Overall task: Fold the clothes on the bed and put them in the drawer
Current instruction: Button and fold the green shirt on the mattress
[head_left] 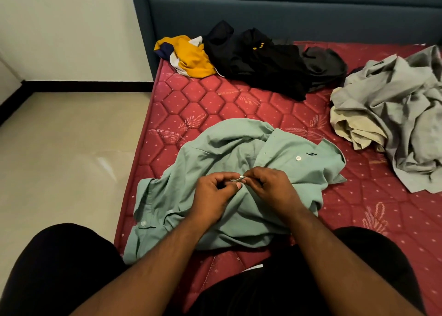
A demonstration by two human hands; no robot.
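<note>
Green shirt: lies at 6 o'clock on the bed, close for buttoning.
Grip: your left hand and right hand pinch its placket, so the front closes before folding.

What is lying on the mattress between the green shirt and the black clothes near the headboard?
Nothing: in the head view, only bare red mattress separates the green shirt from the black clothes.
</note>
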